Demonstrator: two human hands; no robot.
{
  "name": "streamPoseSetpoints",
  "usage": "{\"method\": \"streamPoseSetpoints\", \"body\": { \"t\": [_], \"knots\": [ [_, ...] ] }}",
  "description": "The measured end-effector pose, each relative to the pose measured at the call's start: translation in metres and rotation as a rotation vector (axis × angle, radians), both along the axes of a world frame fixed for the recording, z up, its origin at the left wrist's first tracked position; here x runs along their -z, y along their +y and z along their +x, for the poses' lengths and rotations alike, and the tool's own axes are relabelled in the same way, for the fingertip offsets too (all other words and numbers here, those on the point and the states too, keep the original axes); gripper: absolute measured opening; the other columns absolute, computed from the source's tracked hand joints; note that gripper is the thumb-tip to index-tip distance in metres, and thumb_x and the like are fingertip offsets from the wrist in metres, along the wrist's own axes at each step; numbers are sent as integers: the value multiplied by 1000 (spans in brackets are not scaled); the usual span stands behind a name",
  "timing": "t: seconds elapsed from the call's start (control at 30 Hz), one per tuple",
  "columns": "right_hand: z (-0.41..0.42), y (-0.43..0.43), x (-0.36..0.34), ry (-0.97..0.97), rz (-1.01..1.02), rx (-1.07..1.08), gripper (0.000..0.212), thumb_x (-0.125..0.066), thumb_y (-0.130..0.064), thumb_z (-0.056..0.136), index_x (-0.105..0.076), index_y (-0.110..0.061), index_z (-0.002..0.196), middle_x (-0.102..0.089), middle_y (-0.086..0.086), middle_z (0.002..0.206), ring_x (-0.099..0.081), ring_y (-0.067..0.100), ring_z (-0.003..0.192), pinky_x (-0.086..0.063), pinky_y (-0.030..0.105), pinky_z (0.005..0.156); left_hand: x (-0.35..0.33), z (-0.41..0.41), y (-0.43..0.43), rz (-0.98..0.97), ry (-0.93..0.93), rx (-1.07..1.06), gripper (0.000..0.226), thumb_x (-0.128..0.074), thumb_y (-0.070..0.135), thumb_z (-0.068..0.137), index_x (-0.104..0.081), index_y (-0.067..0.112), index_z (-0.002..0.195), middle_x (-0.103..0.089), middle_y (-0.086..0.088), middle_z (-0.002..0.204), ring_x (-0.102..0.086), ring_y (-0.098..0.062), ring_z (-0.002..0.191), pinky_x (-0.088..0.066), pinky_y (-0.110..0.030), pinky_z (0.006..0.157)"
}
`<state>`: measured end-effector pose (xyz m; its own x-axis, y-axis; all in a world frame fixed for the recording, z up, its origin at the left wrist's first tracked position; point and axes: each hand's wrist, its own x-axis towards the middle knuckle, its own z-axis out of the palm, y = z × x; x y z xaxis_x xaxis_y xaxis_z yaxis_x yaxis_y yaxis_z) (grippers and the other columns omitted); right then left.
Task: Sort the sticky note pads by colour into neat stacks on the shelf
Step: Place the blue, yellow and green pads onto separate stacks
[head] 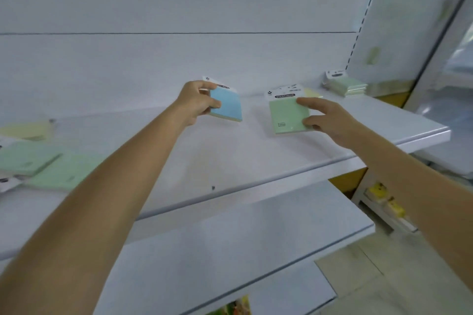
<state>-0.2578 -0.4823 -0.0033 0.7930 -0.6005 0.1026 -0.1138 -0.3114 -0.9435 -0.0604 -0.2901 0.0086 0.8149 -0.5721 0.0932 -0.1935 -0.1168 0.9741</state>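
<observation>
While the left hand (197,101) pinches the blue pad (226,106) at frame centre, tilted above the shelf (422,133), the right hand (330,120) grips the green pad (289,116) just right of centre, fingers spread across its edge. Green stack (345,84) sits upper right; loose green pads (38,163) and a yellow pad (28,130) lie at left. Risk: the blue pad's thumb-and-finger hold looks light and could slip; the green pad could land askew on its stack.
</observation>
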Motion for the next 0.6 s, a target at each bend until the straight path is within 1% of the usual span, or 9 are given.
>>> {"method": "streamPoseSetpoints", "body": {
  "t": [0.07, 0.17, 0.23, 0.3, 0.37, 0.47, 0.57, 0.6],
  "knots": [
    [-13, -25, 1, 7, 4, 6, 50, -49, 12, 84, -49, -11, 129, -43, 4, 130, -49, 19, 107, -45, 29, 92, 6, -13, -29, -18, 36, -14, 48, -65, -9, 75, -55, 6, 119, -46, 0, 84, -51, -9, 70, -44, -7, 40],
    [-23, -56, 7, 7, 12, 3, 50, -49, 12, 84, -50, -13, 127, -44, 3, 132, -48, 19, 109, -46, 32, 95, 12, -25, -64, -20, 69, -46, 48, -64, -9, 75, -54, 5, 120, -46, 3, 80, -53, -19, 85, -46, -7, 42],
    [-25, -75, 11, 7, -3, 4, 50, -50, 10, 84, -51, -15, 127, -45, 1, 129, -48, 18, 110, -45, 33, 98, 14, -25, -84, -19, 81, -66, 47, -65, -9, 75, -54, 5, 119, -48, 2, 82, -52, -21, 91, -49, -12, 50],
    [-23, -92, 14, 0, -2, 6, 50, -50, 9, 84, -52, -18, 126, -47, -1, 125, -49, 17, 108, -45, 31, 97, 15, -22, -102, -20, 93, -65, 48, -65, -9, 75, -54, 4, 119, -50, -3, 90, -53, -22, 92, -50, -17, 61],
    [-20, -109, 15, -8, 2, 19, 50, -51, 8, 84, -52, -19, 125, -48, -2, 121, -50, 16, 105, -45, 31, 97, 16, -17, -118, -11, 94, -51, 48, -66, -9, 75, -54, 4, 119, -50, -6, 96, -53, -23, 93, -50, -19, 64],
    [-12, -134, 14, -38, 22, 30, 50, -51, 8, 83, -53, -19, 125, -48, -1, 122, -51, 16, 105, -45, 29, 96, 17, -6, -138, 0, 102, -54, 48, -64, -9, 76, -53, 3, 121, -49, -1, 88, -51, -22, 94, -48, -17, 59],
    [-1, -156, 7, -71, 49, 30, 50, -50, 10, 83, -53, -17, 125, -46, -2, 124, -49, 16, 108, -43, 27, 92, 20, 7, -150, 68, 133, -90, 48, -62, -11, 78, -50, -1, 123, -51, -8, 97, -51, -21, 94, -47, -13, 47],
    [3, -162, 5, -83, 53, 29, 51, -50, 10, 83, -53, -17, 125, -45, -4, 124, -49, 15, 109, -43, 26, 91, 22, 11, -152, 106, 134, -99, 45, -61, -12, 78, -50, -3, 121, -52, -9, 94, -51, -22, 92, -46, -13, 45]
  ]
}}
